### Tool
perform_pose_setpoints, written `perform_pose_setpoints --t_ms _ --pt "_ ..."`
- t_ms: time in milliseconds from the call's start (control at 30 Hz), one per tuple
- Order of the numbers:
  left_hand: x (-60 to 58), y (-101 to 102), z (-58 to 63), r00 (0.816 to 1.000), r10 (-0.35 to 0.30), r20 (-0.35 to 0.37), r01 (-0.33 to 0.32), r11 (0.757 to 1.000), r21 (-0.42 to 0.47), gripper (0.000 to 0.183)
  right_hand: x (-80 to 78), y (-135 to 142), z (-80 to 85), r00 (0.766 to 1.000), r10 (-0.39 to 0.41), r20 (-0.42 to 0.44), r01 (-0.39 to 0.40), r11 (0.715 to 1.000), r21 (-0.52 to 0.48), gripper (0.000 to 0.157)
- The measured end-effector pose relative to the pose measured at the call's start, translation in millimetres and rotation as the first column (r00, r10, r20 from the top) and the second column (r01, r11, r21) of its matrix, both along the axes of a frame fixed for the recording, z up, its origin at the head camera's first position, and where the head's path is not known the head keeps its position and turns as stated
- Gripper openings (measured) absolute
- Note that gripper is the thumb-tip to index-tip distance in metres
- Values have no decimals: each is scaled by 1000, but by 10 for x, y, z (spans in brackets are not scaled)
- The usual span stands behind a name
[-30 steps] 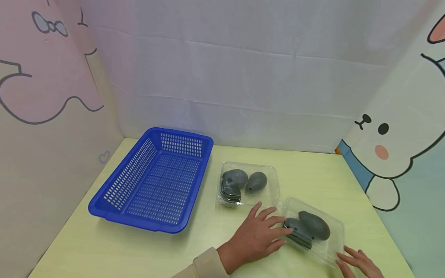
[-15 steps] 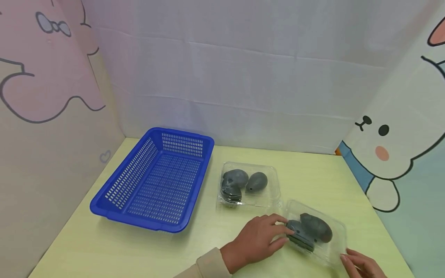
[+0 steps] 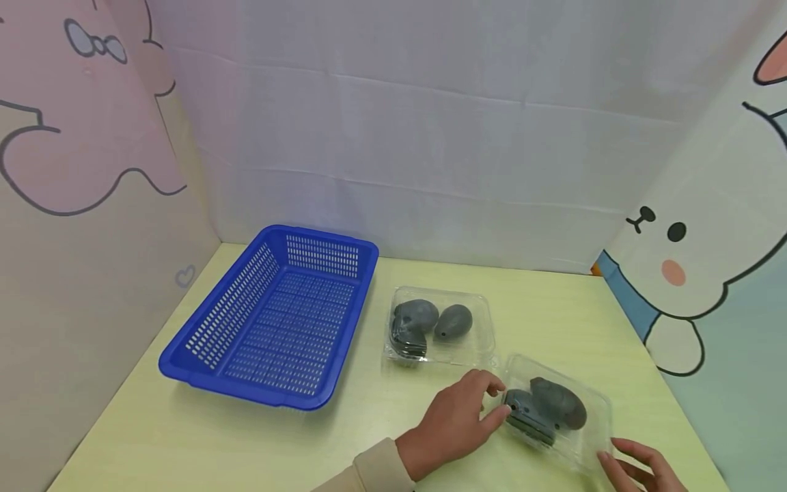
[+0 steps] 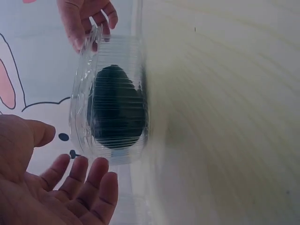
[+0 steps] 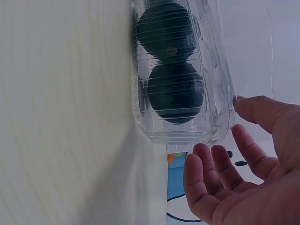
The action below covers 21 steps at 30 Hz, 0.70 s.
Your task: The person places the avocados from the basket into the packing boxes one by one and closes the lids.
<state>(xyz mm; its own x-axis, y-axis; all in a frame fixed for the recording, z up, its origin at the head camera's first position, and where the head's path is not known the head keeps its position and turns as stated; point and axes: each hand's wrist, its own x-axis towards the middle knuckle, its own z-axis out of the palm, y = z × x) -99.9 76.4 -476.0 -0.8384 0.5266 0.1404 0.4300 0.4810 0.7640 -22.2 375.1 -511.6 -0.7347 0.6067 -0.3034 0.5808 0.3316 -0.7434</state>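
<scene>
A clear plastic clamshell box (image 3: pixel 593 410) lies at the front right of the table with dark, oval, avocado-like fruits (image 3: pixel 558 403) inside. My right hand (image 3: pixel 645 468) is at its near right corner, the rim pinched between thumb and index finger; the other fingers (image 5: pixel 199 180) curve beneath the rim. At the opposite end is my left hand (image 3: pixel 445 424), its fingers loosely bent and holding nothing. In the left wrist view, a small gap separates the left fingertips (image 4: pixel 101 166) from the ribbed wall.
Another clear box (image 3: pixel 473 352) with similar dark fruits stands behind, towards the middle. On the left is a blue perforated plastic basket (image 3: pixel 310 321) with nothing in it. A white cloth wall (image 3: pixel 430 137) closes the back, and printed cloths hang at both sides.
My left hand, earlier spread against the box's left end, has drawn back slightly with fingers more bent. My right fingers have closed in on the corner. The box has shifted slightly right and nearer.
</scene>
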Motion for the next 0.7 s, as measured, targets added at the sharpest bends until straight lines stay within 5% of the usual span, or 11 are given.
perform_pose_setpoints --t_ms 200,433,700 --pt "-23 4 35 988 51 148 -46 998 -32 46 -39 22 15 997 -72 -6 72 993 -95 71" --pt "-40 32 16 964 21 265 -5 998 -62 57 -50 -27 13 991 -100 -83 96 994 -50 70" --pt "-101 85 -19 897 -48 439 48 999 12 58 -49 14 -40 994 -96 -42 92 990 -104 98"
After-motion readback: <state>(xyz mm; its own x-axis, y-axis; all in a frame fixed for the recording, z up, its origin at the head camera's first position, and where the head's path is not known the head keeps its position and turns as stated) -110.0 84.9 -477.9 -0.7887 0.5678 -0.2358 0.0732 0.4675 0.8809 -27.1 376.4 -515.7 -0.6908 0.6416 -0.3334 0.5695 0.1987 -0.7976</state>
